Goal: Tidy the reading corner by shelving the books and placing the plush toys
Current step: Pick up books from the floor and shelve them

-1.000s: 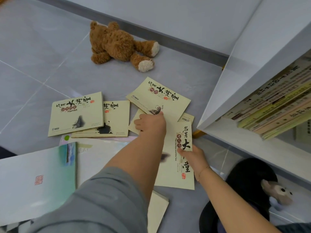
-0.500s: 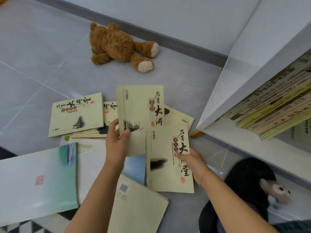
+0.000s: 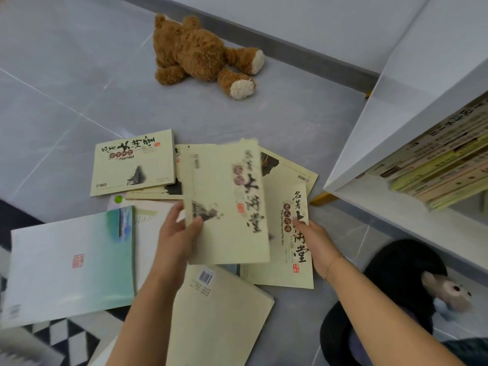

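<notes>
Books lie scattered on the grey tiled floor [image 3: 66, 107] beside a white shelf [image 3: 396, 107] at the right, where a row of cream and yellow books [image 3: 443, 170] already leans on the lower board. The left hand [image 3: 175, 233] pinches a cream book [image 3: 227, 204] at its left edge, thumb on the cover and fingers behind, lifting it clear of the floor; its print is blurred. The right hand [image 3: 318, 243] grips the Old Man book [image 3: 293, 233] by its right edge, and the lifted book overlaps its left part. Behind these two, another cream book [image 3: 287, 170] lies partly covered. To the left the Hamlet book [image 3: 133, 162] lies flat, cover up, on top of one more cream book [image 3: 163, 190] whose edge shows beneath it. Nearer the person a large white and teal book [image 3: 71, 262] lies at the left, and a cream book with a barcode [image 3: 219, 313] lies face down under the left forearm. A black and white checked rug [image 3: 66, 336] shows at the lower left. A brown teddy bear [image 3: 195, 54] lies on its front on the floor near the wall, well apart from the books. At the lower right a small brownish plush [image 3: 449, 290] rests against something black; what it is I cannot tell.
</notes>
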The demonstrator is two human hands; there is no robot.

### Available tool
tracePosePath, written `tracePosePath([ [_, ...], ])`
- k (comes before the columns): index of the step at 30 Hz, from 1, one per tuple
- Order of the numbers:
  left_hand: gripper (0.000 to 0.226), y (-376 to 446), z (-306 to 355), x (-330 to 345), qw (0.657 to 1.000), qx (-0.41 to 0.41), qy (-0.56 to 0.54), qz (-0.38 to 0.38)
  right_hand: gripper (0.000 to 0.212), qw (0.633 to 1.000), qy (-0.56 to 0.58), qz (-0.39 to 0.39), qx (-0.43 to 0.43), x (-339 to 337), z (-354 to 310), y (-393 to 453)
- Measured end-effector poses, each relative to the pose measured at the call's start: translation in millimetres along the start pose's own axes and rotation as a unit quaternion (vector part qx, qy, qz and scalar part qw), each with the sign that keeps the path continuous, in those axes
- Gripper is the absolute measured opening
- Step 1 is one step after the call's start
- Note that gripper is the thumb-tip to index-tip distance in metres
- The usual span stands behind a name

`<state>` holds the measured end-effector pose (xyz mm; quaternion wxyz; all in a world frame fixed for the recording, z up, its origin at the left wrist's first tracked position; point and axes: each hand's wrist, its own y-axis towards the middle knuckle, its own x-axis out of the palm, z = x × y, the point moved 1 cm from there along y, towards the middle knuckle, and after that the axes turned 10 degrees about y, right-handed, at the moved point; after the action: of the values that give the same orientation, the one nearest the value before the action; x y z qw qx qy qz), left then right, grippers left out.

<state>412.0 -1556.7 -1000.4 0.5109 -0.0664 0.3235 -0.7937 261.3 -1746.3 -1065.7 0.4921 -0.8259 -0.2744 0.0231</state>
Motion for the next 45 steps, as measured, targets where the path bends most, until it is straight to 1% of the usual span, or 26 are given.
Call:
tracePosePath([
  [3, 0.035, -2.4, -17.7, 32.5, 0.995, -0.025, 0.081, -0.053, 0.039, 0.999, 0.011, -0.024, 0.021, -2.0, -2.6, -1.6],
  [5, 0.036, -6.2, -35.3, 56.6, 0.988, -0.033, 0.131, -0.072, 0.044, 0.999, 0.017, -0.046, 0.019, -2.9, -2.3, -1.4],
  [6, 0.036, -7.9, -44.0, 67.6, 0.986, -0.034, 0.143, -0.072, 0.043, 0.998, 0.026, -0.05, 0.022, -2.2, -2.5, -2.4],
  [8, 0.035, -11.2, -57.7, 82.8, 0.987, -0.034, 0.146, -0.055, 0.034, 0.999, 0.017, -0.046, 0.022, -2.1, -0.5, -2.6],
  [10, 0.034, -15.1, -65.2, 91.9, 0.986, -0.036, 0.161, -0.034, 0.02, 1.0, -0.005, -0.024, -0.008, -4.3, 3.0, -2.0],
  [11, 0.034, -16.6, -66.1, 94.1, 0.984, -0.035, 0.173, -0.027, 0.017, 0.999, -0.01, -0.018, -0.025, -5.3, 4.8, -1.0],
  [13, 0.034, -15.0, -61.2, 92.1, 0.979, -0.015, 0.205, 0.005, 0.021, 0.999, -0.006, -0.016, -0.038, -5.2, 7.1, -0.8],
  [15, 0.038, -1.6, -48.9, 85.0, 0.968, 0.026, 0.24, 0.066, 0.024, 0.999, 0.0, -0.017, -0.038, -5.4, 7.7, 0.0],
  [16, 0.04, 9.4, -40.0, 80.0, 0.962, 0.047, 0.251, 0.093, 0.023, 0.999, 0.002, -0.018, -0.036, -4.8, 7.4, 0.2],
  [18, 0.041, 37.7, -16.8, 70.8, 0.949, 0.086, 0.279, 0.116, 0.02, 0.999, 0.002, -0.018, -0.036, -4.9, 7.6, 0.9],
  [20, 0.042, 70.8, 6.9, 66.6, 0.928, 0.115, 0.334, 0.119, 0.018, 0.999, 0.0, -0.021, -0.037, -5.4, 7.8, 0.7],
  [22, 0.047, 99.7, 23.7, 71.2, 0.909, 0.123, 0.388, 0.092, 0.017, 0.999, 0.001, -0.022, -0.038, -5.5, 7.5, 0.3],
  [24, 0.051, 118.5, 32.1, 82.6, 0.891, 0.094, 0.44, 0.061, 0.016, 0.999, 0.004, -0.025, -0.036, -5.9, 6.6, 0.2],
  [25, 0.053, 123.1, 35.8, 88.1, 0.889, 0.065, 0.45, 0.056, 0.016, 0.999, 0.007, -0.026, -0.035, -6.1, 6.4, 0.0],
  [27, 0.054, 130.3, 40.2, 94.3, 0.899, 0.01, 0.435, 0.054, 0.017, 0.999, 0.013, -0.028, -0.033, -6.6, 6.6, -0.6],
  [30, 0.046, 138.7, 45.3, 96.8, 0.914, -0.019, 0.406, 0.01, 0.022, 0.999, 0.018, -0.026, -0.031, -8.0, 8.8, -1.5],
  [32, 0.041, 135.4, 49.1, 95.7, 0.918, 0.0, 0.395, -0.022, 0.027, 0.999, 0.022, -0.02, -0.034, -7.7, 10.7, -2.2],
  [33, 0.038, 131.4, 51.8, 94.4, 0.918, 0.022, 0.395, -0.025, 0.028, 0.999, 0.025, -0.016, -0.037, -7.4, 10.9, -2.1],
  [36, 0.029, 117.1, 58.6, 86.7, 0.91, 0.114, 0.399, -0.009, 0.023, 0.998, 0.045, -0.019, -0.032, -4.6, 9.5, -2.7],
  [37, 0.024, 111.7, 59.6, 83.5, 0.917, 0.133, 0.375, 0.005, 0.021, 0.998, 0.053, -0.023, -0.027, -3.2, 8.0, -3.9],
  [38, 0.019, 108.4, 58.8, 79.4, 0.932, 0.139, 0.332, 0.025, 0.02, 0.998, 0.057, -0.03, -0.024, -1.7, 5.9, -4.0],
  [39, 0.014, 103.6, 56.6, 73.7, 0.954, 0.128, 0.268, 0.05, 0.019, 0.998, 0.056, -0.037, -0.021, 0.4, 4.8, -4.6],
  [41, 0.018, 94.5, 52.9, 61.8, 0.989, 0.071, 0.086, 0.1, 0.018, 0.998, 0.047, -0.046, -0.024, 5.4, -0.2, -4.6],
  [42, 0.026, 89.1, 50.2, 56.6, 0.993, 0.037, -0.01, 0.115, 0.016, 0.998, 0.042, -0.048, -0.026, 6.9, -2.6, -4.2],
  [43, 0.036, 83.2, 46.3, 51.0, 0.989, 0.007, -0.078, 0.125, 0.015, 0.998, 0.038, -0.05, -0.026, 8.6, -4.4, -4.1],
  [45, 0.051, 71.0, 33.7, 41.2, 0.979, -0.044, -0.147, 0.138, 0.012, 0.998, 0.037, -0.05, -0.028, 11.6, -5.3, -4.3],
])
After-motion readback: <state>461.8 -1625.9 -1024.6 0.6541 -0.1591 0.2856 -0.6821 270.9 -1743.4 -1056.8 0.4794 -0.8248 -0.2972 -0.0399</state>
